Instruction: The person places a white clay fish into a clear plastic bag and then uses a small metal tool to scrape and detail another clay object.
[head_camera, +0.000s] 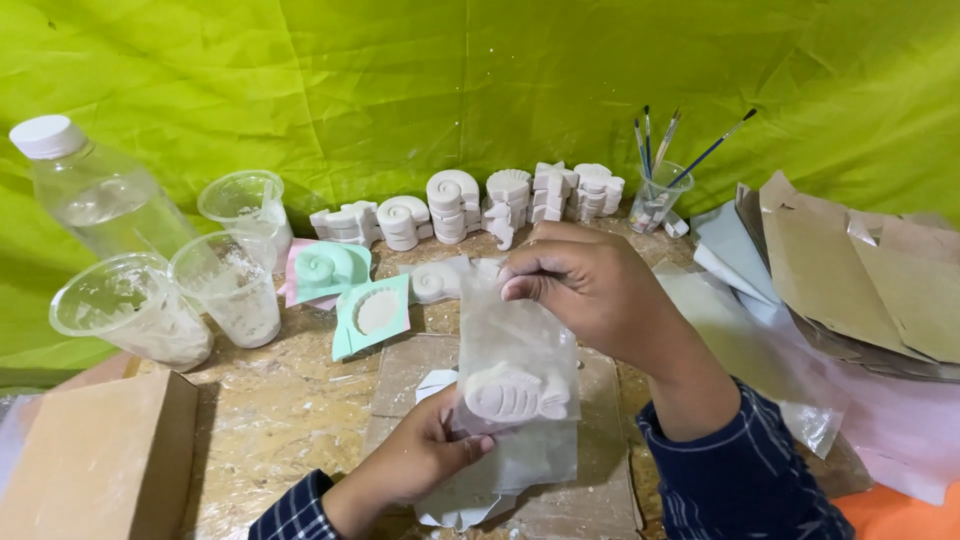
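Centre frame: a white plaster fish sits in a clear plastic bag, long axis horizontal, head apparently pointing left. Left hand grips it from below; right hand pinches the bag's top edge shut. 3 plastic cups stand upper left.

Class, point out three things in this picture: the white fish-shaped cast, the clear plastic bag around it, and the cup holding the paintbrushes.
Fish-shaped cast (512, 394), head view, middle of its body.
Clear plastic bag (515, 330), head view, upper part above the fish.
Paintbrush cup (657, 198), head view, its clear wall.

Cups left, plaster figures behind.
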